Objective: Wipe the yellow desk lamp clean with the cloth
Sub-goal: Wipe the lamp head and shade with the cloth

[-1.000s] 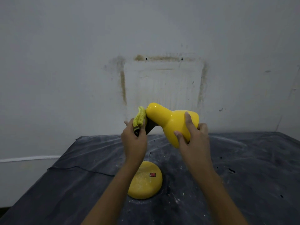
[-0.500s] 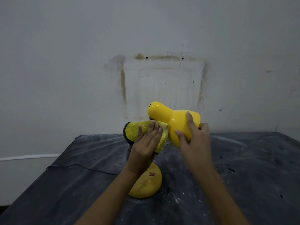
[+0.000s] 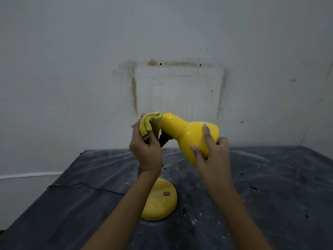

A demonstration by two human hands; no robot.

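Note:
The yellow desk lamp stands on a dark table, its glossy shade (image 3: 182,130) tilted with the narrow end pointing up and left. Its round base (image 3: 160,206), with a small red switch, sits below between my forearms. My right hand (image 3: 210,154) grips the wide end of the shade, thumb and fingers wrapped around it. My left hand (image 3: 146,150) holds a bunched yellow-green cloth (image 3: 149,123) pressed against the narrow tip of the shade. The lamp's dark neck is mostly hidden behind my left hand.
The table is covered with a dark, dusty plastic sheet (image 3: 270,186) speckled with white crumbs. A thin black cord (image 3: 77,185) runs across its left side. A stained white wall (image 3: 180,87) rises right behind the table.
My left hand lifted the cloth from the underside of the shade's neck up to the narrow tip. The right hand kept its grip on the shade.

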